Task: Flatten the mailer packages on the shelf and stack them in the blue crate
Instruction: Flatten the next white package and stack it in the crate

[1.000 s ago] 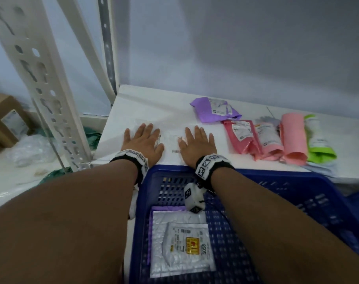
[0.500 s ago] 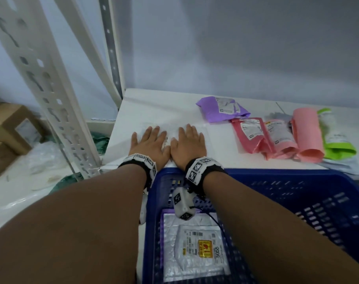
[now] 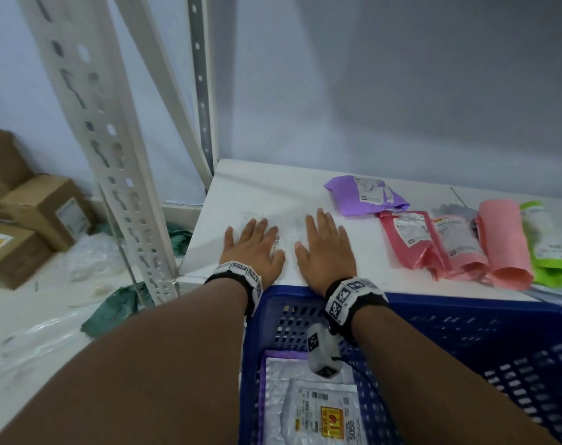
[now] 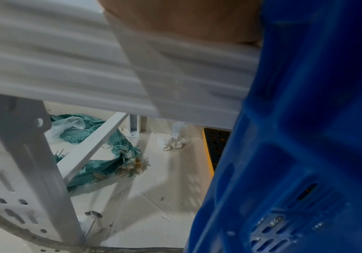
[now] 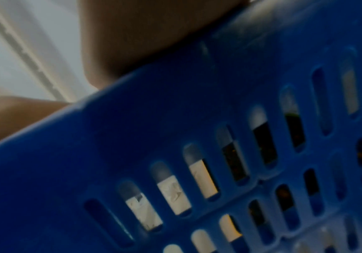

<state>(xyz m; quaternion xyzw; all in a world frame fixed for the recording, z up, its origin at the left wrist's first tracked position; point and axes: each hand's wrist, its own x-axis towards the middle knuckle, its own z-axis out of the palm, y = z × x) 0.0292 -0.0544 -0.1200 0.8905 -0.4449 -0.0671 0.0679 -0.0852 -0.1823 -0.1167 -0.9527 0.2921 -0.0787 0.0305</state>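
Note:
A pale white mailer [image 3: 287, 231] lies flat on the white shelf [image 3: 260, 191] near its front edge. My left hand [image 3: 252, 244] and right hand [image 3: 326, 242] press on it palms down, fingers straight, a small gap between them. Just below the shelf edge sits the blue crate [image 3: 466, 319]; a silver mailer with a yellow label [image 3: 318, 409] lies flat inside on top of a purple one. Both wrist views show only the blue crate wall [image 4: 305, 137] [image 5: 197, 137] up close; the fingers are hidden there.
To the right on the shelf lie a purple mailer [image 3: 363, 195], two pink labelled ones [image 3: 408, 239], a rolled pink one [image 3: 504, 248] and a green one [image 3: 549, 248]. A perforated white upright [image 3: 100, 146] stands at left. Cardboard boxes [image 3: 32, 216] and green netting [image 4: 102, 154] lie on the floor.
My hands were side by side and touching half a second ago; they have now slid apart across the white mailer, still flat on it.

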